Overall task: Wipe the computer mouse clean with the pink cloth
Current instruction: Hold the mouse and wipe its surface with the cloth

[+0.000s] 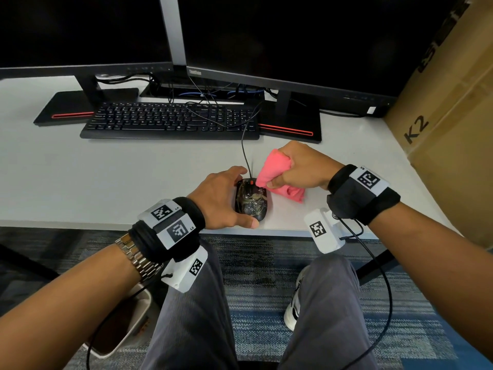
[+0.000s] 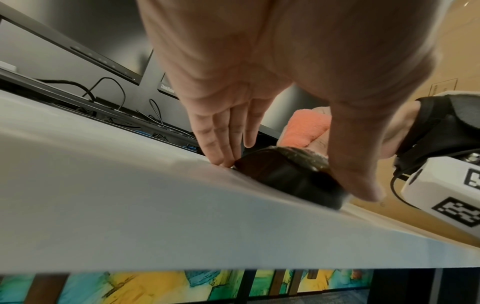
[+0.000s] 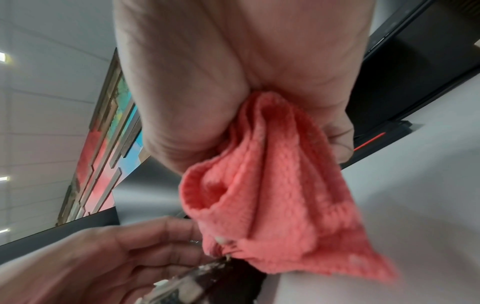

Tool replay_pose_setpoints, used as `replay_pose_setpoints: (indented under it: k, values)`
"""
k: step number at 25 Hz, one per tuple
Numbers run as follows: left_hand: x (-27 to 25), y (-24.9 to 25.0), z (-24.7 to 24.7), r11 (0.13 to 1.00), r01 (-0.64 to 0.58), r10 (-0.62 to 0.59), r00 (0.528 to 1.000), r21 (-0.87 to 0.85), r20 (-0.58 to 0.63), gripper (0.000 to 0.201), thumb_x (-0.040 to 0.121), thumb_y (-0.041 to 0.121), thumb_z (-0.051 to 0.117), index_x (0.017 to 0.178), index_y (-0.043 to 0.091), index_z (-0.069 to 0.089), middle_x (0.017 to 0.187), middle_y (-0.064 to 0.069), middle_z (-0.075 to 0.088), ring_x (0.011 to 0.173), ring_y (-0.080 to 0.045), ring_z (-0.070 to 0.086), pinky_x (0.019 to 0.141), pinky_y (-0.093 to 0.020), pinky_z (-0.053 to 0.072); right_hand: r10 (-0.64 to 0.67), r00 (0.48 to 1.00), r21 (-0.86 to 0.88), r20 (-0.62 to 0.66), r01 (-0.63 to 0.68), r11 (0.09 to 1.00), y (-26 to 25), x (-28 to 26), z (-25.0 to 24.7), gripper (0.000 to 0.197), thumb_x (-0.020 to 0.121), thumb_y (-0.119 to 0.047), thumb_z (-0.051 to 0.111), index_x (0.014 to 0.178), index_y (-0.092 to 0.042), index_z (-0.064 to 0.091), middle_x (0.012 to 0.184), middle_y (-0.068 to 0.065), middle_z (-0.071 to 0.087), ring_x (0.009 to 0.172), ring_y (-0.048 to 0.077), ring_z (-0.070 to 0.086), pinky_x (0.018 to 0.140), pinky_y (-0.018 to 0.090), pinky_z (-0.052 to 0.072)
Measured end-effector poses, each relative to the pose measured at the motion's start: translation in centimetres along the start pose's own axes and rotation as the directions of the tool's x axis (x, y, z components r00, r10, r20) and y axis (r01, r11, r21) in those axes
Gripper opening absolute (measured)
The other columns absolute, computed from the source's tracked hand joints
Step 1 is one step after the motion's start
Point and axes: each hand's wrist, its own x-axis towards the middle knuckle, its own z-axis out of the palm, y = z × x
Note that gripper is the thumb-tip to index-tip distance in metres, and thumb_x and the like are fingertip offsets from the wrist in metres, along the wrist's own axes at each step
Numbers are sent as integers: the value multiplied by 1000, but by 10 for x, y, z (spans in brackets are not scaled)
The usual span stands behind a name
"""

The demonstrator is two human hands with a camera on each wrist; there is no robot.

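At the near edge of the desk (image 1: 106, 182), the mouse (image 1: 251, 201) lies flat, its cable (image 1: 244, 145) running away toward the keyboard (image 1: 170, 120).

Left hand (image 1: 222, 198): fingers extended along the far-left side of the mouse, thumb (image 1: 246, 222) against its near end. The digits bracket the body without curling over it, so the top shell is exposed. Judged purpose: to brace the mouse against sliding under wiping pressure.

Right hand (image 1: 301, 166): fingers and thumb clenched round the cloth (image 1: 274, 169), which is bunched into a wad. One lobe protrudes from the fist toward the left hand and touches the front of the mouse at the scroll wheel. A loose tail hangs below the fist onto the desk, just right of the mouse. Judged purpose of bunching: a firm, padded contact point that can be driven with force.

Materials:
- Mouse: black, glossy, rounded hard shell; top surface coated with pale, streaked residue, lumpy in the right wrist view.
- Cloth: pink, soft, with a ribbed, knit-like pile and a stitched hem; folds readily. A few pale specks adhere near its contact edge.
- Desk: smooth, matte, light grey.

Status, judged: wiping is at an early stage; most residue remains on the shell behind the contact point.
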Motion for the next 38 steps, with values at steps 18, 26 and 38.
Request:
replay_pose_setpoints:
  k: [18, 26, 38]
  values:
    - [0, -2, 0, 1000, -5, 5, 1000, 0, -14, 116, 54, 47, 90, 148, 20, 28, 143, -5, 50, 128, -23, 50, 109, -34, 39, 40, 999, 37, -32, -39, 999, 6, 0, -1, 20, 76, -13, 84, 93, -21, 77, 99, -1, 75, 97, 17, 69, 89, 36, 56]
    - [0, -2, 1, 1000, -11, 11, 1000, 3, -26, 115, 54, 45, 90, 148, 17, 29, 142, -6, 51, 127, -23, 51, 105, -29, 39, 47, 999, 10, 13, -48, 999, 10, -4, 8, 34, 74, -16, 84, 104, -9, 73, 105, 10, 73, 100, 27, 69, 91, 50, 57]
    - [0, -1, 0, 1000, -15, 15, 1000, 4, -22, 116, 54, 45, 90, 148, 15, 30, 143, -7, 50, 129, -24, 50, 109, -33, 39, -41, 999, -35, 17, 41, 999, -8, -11, 8, 19, 81, -5, 76, 87, -24, 76, 84, -14, 69, 87, 7, 66, 74, 12, 51]
